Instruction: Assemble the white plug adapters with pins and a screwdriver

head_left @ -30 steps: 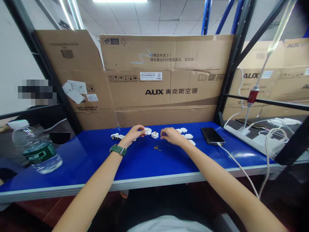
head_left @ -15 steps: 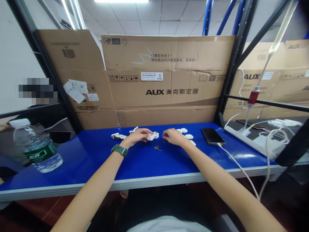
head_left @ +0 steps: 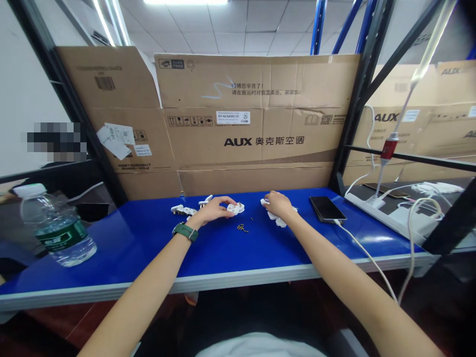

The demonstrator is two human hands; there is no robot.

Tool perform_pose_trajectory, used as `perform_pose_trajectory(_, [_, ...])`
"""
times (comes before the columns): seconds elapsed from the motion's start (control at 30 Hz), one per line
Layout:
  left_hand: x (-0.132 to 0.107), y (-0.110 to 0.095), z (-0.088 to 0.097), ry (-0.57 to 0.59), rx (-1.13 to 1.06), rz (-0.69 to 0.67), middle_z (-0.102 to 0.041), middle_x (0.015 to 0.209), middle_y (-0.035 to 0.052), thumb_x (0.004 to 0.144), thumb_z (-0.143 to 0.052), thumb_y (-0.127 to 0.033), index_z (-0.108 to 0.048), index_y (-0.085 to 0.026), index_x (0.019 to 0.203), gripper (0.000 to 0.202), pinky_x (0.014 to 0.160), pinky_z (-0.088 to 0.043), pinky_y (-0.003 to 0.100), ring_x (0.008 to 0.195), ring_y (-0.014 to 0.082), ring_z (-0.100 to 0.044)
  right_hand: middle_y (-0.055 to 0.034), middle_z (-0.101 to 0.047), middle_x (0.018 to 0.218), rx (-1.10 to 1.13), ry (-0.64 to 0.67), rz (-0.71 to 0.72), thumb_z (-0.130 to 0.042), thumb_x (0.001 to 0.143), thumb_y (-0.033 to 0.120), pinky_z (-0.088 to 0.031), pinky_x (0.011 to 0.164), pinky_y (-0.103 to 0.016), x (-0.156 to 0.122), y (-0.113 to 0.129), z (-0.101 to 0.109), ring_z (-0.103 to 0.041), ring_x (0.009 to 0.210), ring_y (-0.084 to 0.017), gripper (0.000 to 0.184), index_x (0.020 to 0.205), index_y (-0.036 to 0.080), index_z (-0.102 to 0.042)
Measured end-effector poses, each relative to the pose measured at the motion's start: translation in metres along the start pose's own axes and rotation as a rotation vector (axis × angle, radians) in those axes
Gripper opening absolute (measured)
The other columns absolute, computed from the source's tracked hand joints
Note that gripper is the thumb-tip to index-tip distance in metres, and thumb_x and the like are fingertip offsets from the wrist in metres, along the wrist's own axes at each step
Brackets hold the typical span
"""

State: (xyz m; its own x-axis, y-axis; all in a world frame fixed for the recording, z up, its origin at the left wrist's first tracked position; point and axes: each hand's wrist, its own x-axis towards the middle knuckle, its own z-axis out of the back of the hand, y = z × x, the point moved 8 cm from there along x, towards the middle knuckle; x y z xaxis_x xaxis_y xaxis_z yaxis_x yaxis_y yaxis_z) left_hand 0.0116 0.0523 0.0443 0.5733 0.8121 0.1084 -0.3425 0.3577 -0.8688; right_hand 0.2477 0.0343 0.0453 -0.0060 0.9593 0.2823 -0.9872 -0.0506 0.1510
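Observation:
My left hand [head_left: 213, 210] has its fingers closed on a white plastic plug part [head_left: 233, 209], held just above the blue tabletop. My right hand [head_left: 278, 204] is bent over a group of white plastic covers [head_left: 280, 223] at the right. A white cover [head_left: 264, 202] shows at its fingertips, pinched as far as I can see; the fingers partly hide it. Between the hands lies a small heap of brass-coloured screws [head_left: 241, 228], with one tiny loose piece [head_left: 252, 218] behind it. Left of my left hand sit several white plug parts with metal pins [head_left: 180, 210].
A water bottle [head_left: 55, 228] stands at the left end of the blue table [head_left: 230, 258]. A phone [head_left: 327, 209] on a charging cable [head_left: 366, 253] lies at the right, near a white power strip [head_left: 386, 220]. Cardboard [head_left: 256, 173] walls off the back.
My right hand has moved right and slightly back, from beside the loose screw to the white covers. Some covers have shifted towards me. My left hand stays on the plug part.

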Motion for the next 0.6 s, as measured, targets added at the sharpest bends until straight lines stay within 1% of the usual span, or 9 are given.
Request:
perform_pose_trajectory(0.07, [0.001,-0.005,-0.004,0.023,0.047,-0.043,-0.074,0.113,0.0099,0.065,-0.087,-0.033,-0.071,-0.018,0.110,0.050,0.075,-0.056,0.033,0.086,0.0219,-0.071,-0.0172,-0.069,0.122,-0.005,0.013,0.019,-0.065,0.093,0.030,-0.050,0.082,-0.031,0.001,0.003,-0.003,-0.067,0.110,-0.030,0.026,0.113,0.018,-0.075])
perform_pose_trajectory(0.13, [0.001,-0.011,-0.008,0.036,0.085,-0.100,-0.072,0.122,0.0102,0.065,-0.086,-0.030,-0.072,-0.018,0.107,0.046,0.078,-0.056,0.032,0.090,0.0220,-0.071,-0.0175,-0.069,0.122,-0.011,0.020,0.038,-0.064,0.093,0.027,-0.050,0.082,-0.031,0.002,0.007,-0.005,-0.068,0.108,-0.029,0.024,0.111,0.018,-0.075])
perform_pose_trajectory(0.2, [0.002,-0.014,-0.012,0.044,0.096,-0.127,-0.070,0.126,0.0104,0.064,-0.086,-0.028,-0.073,-0.018,0.105,0.044,0.080,-0.055,0.032,0.092,0.0213,-0.071,-0.0169,-0.069,0.123,-0.013,0.021,0.061,-0.062,0.094,0.025,-0.050,0.082,-0.030,0.003,0.010,-0.006,-0.068,0.109,-0.028,0.024,0.113,0.018,-0.074])
perform_pose_trajectory(0.3, [0.001,-0.013,-0.018,0.077,0.080,-0.115,-0.067,0.130,0.0114,0.064,-0.084,-0.027,-0.071,-0.017,0.106,0.045,0.073,-0.055,0.030,0.086,0.0192,-0.070,-0.0147,-0.068,0.126,-0.015,0.024,0.095,-0.061,0.093,0.024,-0.050,0.085,-0.030,0.004,0.014,-0.007,-0.067,0.111,-0.028,0.029,0.120,0.020,-0.071])
perform_pose_trajectory(0.43, [0.000,-0.012,-0.022,0.121,0.057,-0.102,-0.065,0.130,0.0132,0.065,-0.083,-0.027,-0.069,-0.017,0.114,0.052,0.061,-0.052,0.025,0.082,0.0176,-0.068,-0.0138,-0.066,0.132,-0.030,0.031,0.126,-0.058,0.093,0.021,-0.050,0.088,-0.032,0.004,0.018,-0.011,-0.066,0.115,-0.029,0.045,0.138,0.022,-0.059])
perform_pose_trajectory(0.5, [0.000,-0.011,-0.021,0.122,0.043,-0.109,-0.064,0.131,0.0137,0.066,-0.083,-0.028,-0.067,-0.017,0.118,0.056,0.058,-0.051,0.024,0.081,0.0169,-0.067,-0.0140,-0.066,0.131,-0.045,0.050,0.141,-0.056,0.093,0.018,-0.050,0.088,-0.032,0.003,0.021,-0.014,-0.066,0.114,-0.029,0.044,0.137,0.022,-0.060])
perform_pose_trajectory(0.6, [0.003,-0.008,-0.020,0.111,0.032,-0.110,-0.064,0.131,0.0139,0.065,-0.084,-0.030,-0.068,-0.016,0.117,0.056,0.058,-0.052,0.025,0.078,0.0151,-0.066,-0.0135,-0.065,0.130,-0.065,0.068,0.161,-0.054,0.093,0.013,-0.050,0.087,-0.033,0.002,0.024,-0.014,-0.068,0.110,-0.028,0.042,0.132,0.024,-0.064])
